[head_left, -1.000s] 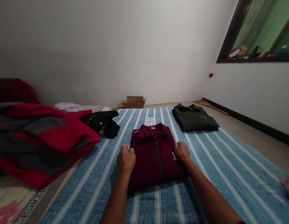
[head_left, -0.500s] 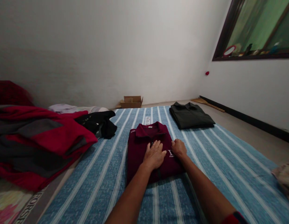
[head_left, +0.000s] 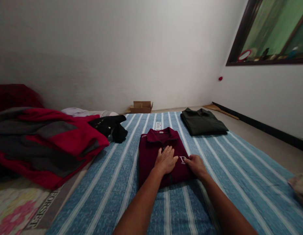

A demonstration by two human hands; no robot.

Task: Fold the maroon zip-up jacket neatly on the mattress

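2 hands meet on a folded maroon collared shirt [head_left: 148,156], which lies collar away from us in the middle of a blue cloth with white stripes [head_left: 104,182] spread on the floor. The left hand [head_left: 166,160] lies flat and released, palm down on the shirt's front by the dark zip line. The right hand [head_left: 195,164] has its fingers curled at the shirt's right edge, touching the cloth; we cannot tell whether it pinches the fabric.

We see 1 container: a small open brown cardboard box [head_left: 141,106] on the floor against the far wall. What it holds is hidden by its near side.

A folded dark green collared shirt [head_left: 202,122] lies on the striped cloth, beyond and to the right of the maroon one, well apart from it. A crumpled black garment [head_left: 109,127] lies at the cloth's left edge, touching a loose red and grey jacket heap [head_left: 43,140], which the left border of the picture cuts off. A pale, blurred bundle [head_left: 299,187] is cut off at the right border; we cannot make out what it is. White lettering by the right hand is too small to read.
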